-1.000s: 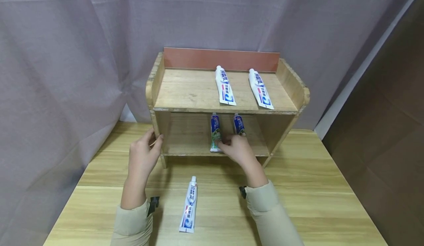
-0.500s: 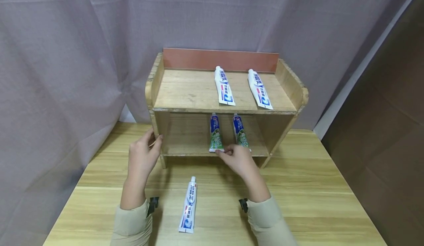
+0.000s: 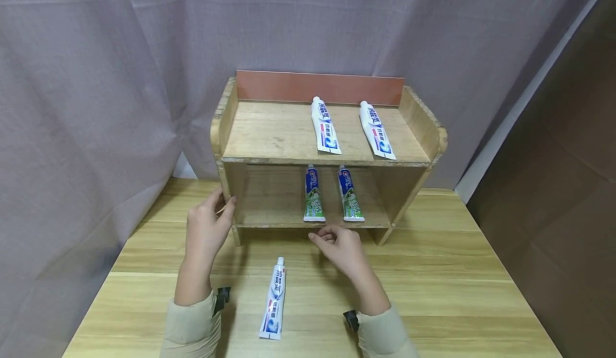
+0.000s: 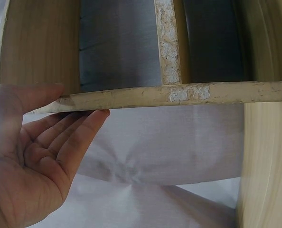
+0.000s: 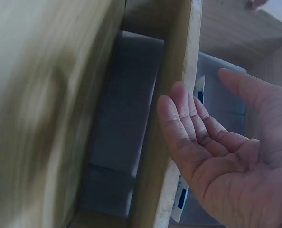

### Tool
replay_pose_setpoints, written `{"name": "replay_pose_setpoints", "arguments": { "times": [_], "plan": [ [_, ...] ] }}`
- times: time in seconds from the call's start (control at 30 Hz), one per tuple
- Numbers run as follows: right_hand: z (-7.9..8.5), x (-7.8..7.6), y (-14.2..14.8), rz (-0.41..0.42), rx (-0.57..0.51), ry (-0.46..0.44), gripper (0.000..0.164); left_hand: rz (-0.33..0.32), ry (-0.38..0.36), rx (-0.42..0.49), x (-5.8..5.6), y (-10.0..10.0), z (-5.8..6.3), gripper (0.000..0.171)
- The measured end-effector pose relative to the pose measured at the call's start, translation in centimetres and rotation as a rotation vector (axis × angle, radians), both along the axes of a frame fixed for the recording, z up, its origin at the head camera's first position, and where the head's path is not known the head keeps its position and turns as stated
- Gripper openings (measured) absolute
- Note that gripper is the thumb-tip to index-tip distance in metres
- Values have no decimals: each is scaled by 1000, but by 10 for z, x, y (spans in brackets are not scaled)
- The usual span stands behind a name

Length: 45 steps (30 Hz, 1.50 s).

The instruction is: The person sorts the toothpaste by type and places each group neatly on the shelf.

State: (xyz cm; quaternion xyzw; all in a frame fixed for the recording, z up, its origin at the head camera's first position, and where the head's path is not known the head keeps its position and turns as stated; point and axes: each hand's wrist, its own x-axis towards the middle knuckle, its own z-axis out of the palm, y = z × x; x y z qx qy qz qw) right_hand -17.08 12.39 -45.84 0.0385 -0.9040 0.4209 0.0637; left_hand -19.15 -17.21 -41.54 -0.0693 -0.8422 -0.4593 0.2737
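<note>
My left hand [image 3: 207, 227] grips the left side panel of a two-tier wooden shelf [image 3: 274, 133]. The left wrist view has the thumb on one face of the panel [image 4: 126, 98] and the fingers on the other. Just below the lower board's front edge, my right hand [image 3: 340, 248] holds nothing, its fingers loosely bent. Two blue-and-green toothpaste tubes [image 3: 314, 195] [image 3: 351, 195] lie side by side on the lower board, caps toward the back. On the top board lie two white toothpaste tubes [image 3: 325, 125] [image 3: 377, 130].
Another white toothpaste tube [image 3: 273, 299] lies on the wooden table [image 3: 447, 294] between the forearms, cap toward the shelf. A reddish-brown strip [image 3: 317, 86] runs along the back of the top board. Grey curtain [image 3: 144, 53] hangs behind; a brown surface [image 3: 553, 133] stands at right.
My right hand has let go of the lower-board toothpaste tubes and drawn back toward me, off the shelf, uncovering the right-hand one. The left hand has stayed in place.
</note>
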Motion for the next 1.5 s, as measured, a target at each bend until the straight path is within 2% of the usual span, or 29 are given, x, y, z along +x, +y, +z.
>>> {"name": "replay_pose_setpoints", "arguments": {
  "times": [0.17,0.5,0.73,1.03,1.5],
  "plan": [
    [-3,7,-4,24,-23,-25,31,3,-1,7,0,0,0,33],
    [-11,10,-12,66,-14,-39,27,7,-12,2,0,0,1,33],
    [-22,15,-22,163,5,-74,26,10,-14,8,0,0,0,32],
    [-29,19,-36,238,-50,-157,29,11,-12,-1,0,1,0,31],
    [-42,22,-47,292,20,-159,37,8,-17,-8,-1,0,-1,33]
  ]
}}
